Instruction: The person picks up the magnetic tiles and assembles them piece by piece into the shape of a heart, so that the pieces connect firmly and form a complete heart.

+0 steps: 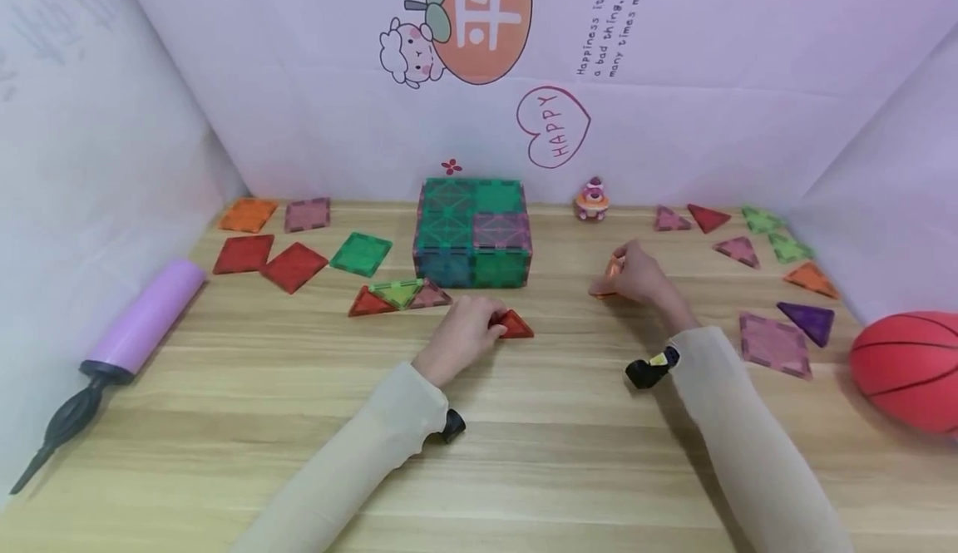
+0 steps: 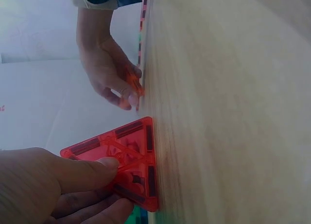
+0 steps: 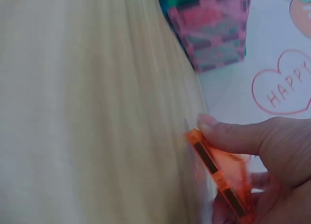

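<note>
My left hand [image 1: 464,337] pinches a red triangular magnetic tile [image 1: 516,325] between thumb and fingers. In the left wrist view that red tile [image 2: 127,158] stands on edge against the wooden table. To the right, my right hand [image 1: 636,274] grips an orange magnetic tile [image 1: 614,267], partly covered by the fingers. Its edge with dark magnets shows in the right wrist view, where the orange tile [image 3: 221,173] is tilted. Behind and between the hands sits a box built of green, blue and pink tiles [image 1: 473,233]. Before its left corner stand a red [image 1: 370,302], a lime [image 1: 397,293] and a pink triangle [image 1: 430,294].
Loose square tiles, such as a red one [image 1: 294,268], lie at the left. Several triangles and a pink square [image 1: 775,345] lie at the right. A small figurine [image 1: 592,199], purple pump [image 1: 142,320] and red ball [image 1: 909,372] are about. White walls [image 1: 674,137] enclose the table.
</note>
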The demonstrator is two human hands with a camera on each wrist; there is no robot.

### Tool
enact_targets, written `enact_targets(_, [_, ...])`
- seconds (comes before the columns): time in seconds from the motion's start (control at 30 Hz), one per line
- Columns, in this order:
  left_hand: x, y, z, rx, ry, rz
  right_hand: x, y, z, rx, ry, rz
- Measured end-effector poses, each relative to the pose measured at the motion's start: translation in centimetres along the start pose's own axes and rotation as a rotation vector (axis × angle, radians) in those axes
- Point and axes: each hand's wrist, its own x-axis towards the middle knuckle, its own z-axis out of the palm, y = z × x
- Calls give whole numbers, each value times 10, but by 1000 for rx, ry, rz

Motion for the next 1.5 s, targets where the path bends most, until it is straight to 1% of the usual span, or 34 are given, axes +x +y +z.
enact_targets(0.13, [0, -1, 3, -6, -9, -2, -11, -3, 11, 43, 94, -118])
enact_targets(0.2, [-1, -2, 3, -2, -1, 0, -16, -7, 14, 73, 118, -175])
enact_targets(0.23, [-1, -2, 3, 2, 3, -1, -19, -11, 15, 96, 118, -193])
enact_targets(0.33, [0, -2, 2, 8, 8, -5, -28, -23, 19, 182, 86, -226])
enact_targets(0.43, [0, -2, 0, 8, 2, -6, -37, -34, 23, 289, 24, -244])
enact_targets(0.53, [1, -1, 0, 1, -2, -8, -44, -43, 31, 417, -52, -231])
enact_targets(0.6, [0, -1, 0, 3, -2, -10, -48, -46, 39, 464, -95, -221])
enact_targets(0.67, [0, -1, -1, 4, -2, -15, -49, -46, 47, 475, -116, -223])
enact_targets(0.8, [0, -2, 0, 15, -6, -18, -49, -43, 58, 437, -114, -260])
enact_targets(1.03, [1, 1, -1, 29, -24, -16, -52, -45, 58, 406, -108, -304])
enact_targets(1.1, [1, 2, 1, 23, -11, -1, -52, -46, 59, 400, -113, -325])
enact_targets(1.13, [2, 2, 2, 24, 2, 14, -52, -46, 59, 401, -128, -337])
enact_targets(1.2, [3, 2, 4, 10, 25, 38, -51, -42, 54, 444, -189, -366])
enact_targets(1.23, [3, 2, 5, 5, 35, 45, -50, -40, 49, 451, -210, -367])
enact_targets(1.3, [4, 1, 7, -7, 47, 51, -45, -34, 35, 483, -232, -344])
enact_targets(1.33, [5, 1, 8, -15, 47, 45, -41, -30, 25, 485, -221, -327])
enact_targets(1.37, [5, 1, 8, -26, 46, 35, -36, -26, 16, 482, -191, -312])
enact_targets(1.43, [6, 0, 8, -38, 43, 21, -23, -14, -3, 388, -88, -256])
enact_targets(1.47, [6, 0, 8, -44, 39, 16, -14, -7, -12, 335, -44, -240])
enact_targets(1.5, [6, -1, 8, -48, 37, 12, -6, 2, -19, 261, -6, -218])
